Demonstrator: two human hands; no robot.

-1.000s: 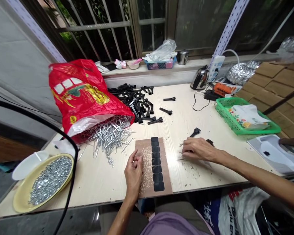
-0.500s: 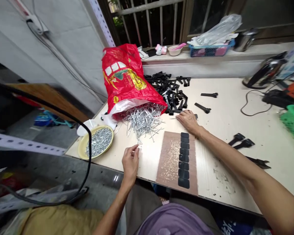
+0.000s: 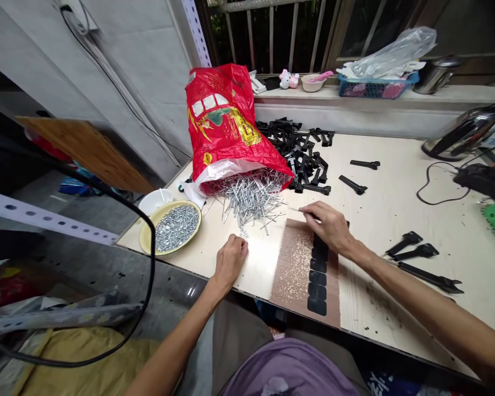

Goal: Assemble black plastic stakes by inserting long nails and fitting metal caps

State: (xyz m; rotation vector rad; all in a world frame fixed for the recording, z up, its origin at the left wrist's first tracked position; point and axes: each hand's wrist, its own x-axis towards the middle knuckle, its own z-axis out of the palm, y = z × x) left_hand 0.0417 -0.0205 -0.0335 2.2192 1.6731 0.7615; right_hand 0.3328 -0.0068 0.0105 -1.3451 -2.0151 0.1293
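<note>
Photographer: Right hand (image 3: 328, 225) has drawn back from the edge of the black pile to the top of the brown board (image 3: 291, 264). The left hand (image 3: 231, 258) has slid up to the foot of the spilled pins (image 3: 251, 198).

Desk: What is each hand gripping?

Photographer: Right thumb and fingertips pinch one metal pin (image 3: 297, 209), its tip pointing to 9 o'clock, just above the board's top edge. The left hand's fingers are curled under in a loose fist on the table (image 3: 379, 220). Whether anything lies inside it, I cannot tell.

Desk: Counts, please.

Photographer: One red bag (image 3: 226, 126) lies at 11 o'clock from the board, the spilled pins fanning from its mouth (far too many to count). Five black pads (image 3: 317, 291) show in a single column down the board, and the right hand covers the column's top. Two dishes sit at 9 o'clock: one yellow plate (image 3: 146, 241) heaped with small metal bits, and one white dish (image 3: 152, 202) touching it behind. One pile of black parts (image 3: 303, 151) lies at 12 o'clock, with two loose black parts (image 3: 353, 185) just right of it. Three more loose black parts (image 3: 416, 252) lie at 3 o'clock, well apart from the hand.
</note>
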